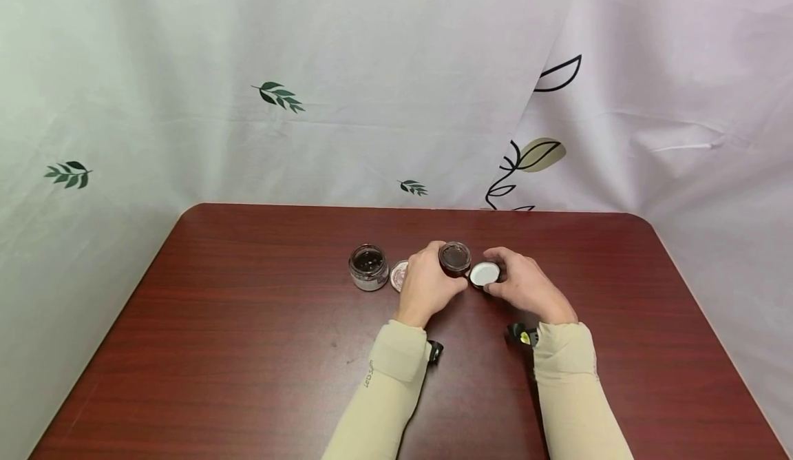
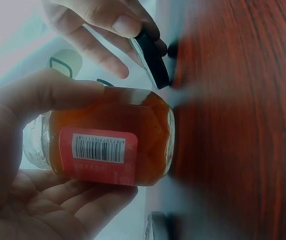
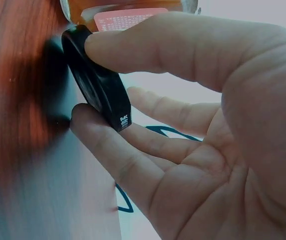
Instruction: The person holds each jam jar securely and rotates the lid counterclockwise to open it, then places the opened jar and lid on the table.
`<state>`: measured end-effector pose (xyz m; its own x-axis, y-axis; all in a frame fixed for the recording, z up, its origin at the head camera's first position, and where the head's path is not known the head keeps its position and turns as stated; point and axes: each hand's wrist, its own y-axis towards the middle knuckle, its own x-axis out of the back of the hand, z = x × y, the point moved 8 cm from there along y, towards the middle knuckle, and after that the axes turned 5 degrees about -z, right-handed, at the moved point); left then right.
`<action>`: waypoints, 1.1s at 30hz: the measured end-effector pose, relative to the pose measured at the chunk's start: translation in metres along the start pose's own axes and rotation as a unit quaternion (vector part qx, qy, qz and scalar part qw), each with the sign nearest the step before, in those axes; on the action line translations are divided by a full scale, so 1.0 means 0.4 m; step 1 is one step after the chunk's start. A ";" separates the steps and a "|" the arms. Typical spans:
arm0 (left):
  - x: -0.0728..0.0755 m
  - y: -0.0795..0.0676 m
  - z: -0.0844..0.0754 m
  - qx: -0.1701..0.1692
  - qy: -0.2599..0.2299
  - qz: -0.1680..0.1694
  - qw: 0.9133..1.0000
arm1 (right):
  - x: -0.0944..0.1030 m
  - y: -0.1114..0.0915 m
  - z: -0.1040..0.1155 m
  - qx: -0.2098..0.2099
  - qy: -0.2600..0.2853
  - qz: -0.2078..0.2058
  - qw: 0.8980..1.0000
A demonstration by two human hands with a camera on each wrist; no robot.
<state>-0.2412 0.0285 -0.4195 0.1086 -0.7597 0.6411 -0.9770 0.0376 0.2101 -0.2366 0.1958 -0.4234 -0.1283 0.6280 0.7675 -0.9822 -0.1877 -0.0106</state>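
Observation:
My left hand grips a glass jar around its side, thumb on one side and fingers on the other. Amber-brown contents and a red barcode label show in the left wrist view. The jar is upright and its mouth uncovered, its base close to the tabletop. Just right of it, my right hand pinches a black lid by the rim between thumb and fingers. The lid is tilted low by the table, its white inner face turned up in the head view.
Left of my left hand stands a second glass jar, uncovered, with dark contents. Between them lies another lid with a reddish pattern, partly hidden by the hand. The brown wooden table ends at a pale, leaf-printed curtain.

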 end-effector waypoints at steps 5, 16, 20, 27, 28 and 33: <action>0.000 0.000 0.001 0.001 0.000 0.000 1.000 | 0.002 -0.001 0.000 0.006 -0.017 -0.007 1.000; 0.002 -0.001 0.002 0.002 -0.001 -0.002 1.000 | -0.006 -0.002 -0.006 0.002 -0.033 -0.001 0.999; 0.002 -0.001 0.004 0.002 -0.002 -0.002 1.000 | -0.012 -0.002 -0.006 0.006 -0.039 0.004 0.999; 0.001 -0.002 0.008 0.002 -0.005 -0.001 1.000 | -0.021 -0.003 -0.006 0.000 -0.042 0.014 0.999; 0.001 -0.002 0.008 0.002 -0.006 -0.001 1.000 | -0.022 -0.003 -0.006 0.000 -0.044 0.014 0.999; 0.002 -0.001 0.008 0.000 -0.008 -0.002 1.000 | -0.022 -0.002 -0.003 0.002 -0.049 0.009 0.999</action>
<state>-0.2411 0.0260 -0.4214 0.1101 -0.7696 0.6290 -0.9765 0.0341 0.2127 -0.2347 0.1914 -0.4310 -0.1324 0.5475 0.8262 -0.9790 -0.2027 -0.0226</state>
